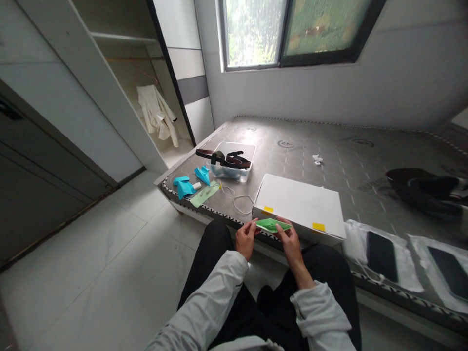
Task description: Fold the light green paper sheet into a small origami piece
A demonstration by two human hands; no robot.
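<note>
Your left hand (245,240) pinches one end of a thin green piece (271,225) while your right hand (289,242) grips the other, thumb on top, so it spans the space between them at the front edge of the white box (302,201). On the mattress (281,163) to your left lie a flat green strip (203,196), crumpled blue pieces (185,188) and a white cord (237,197), with a clear tub (234,174) holding dark belts (239,161) just behind them
</note>
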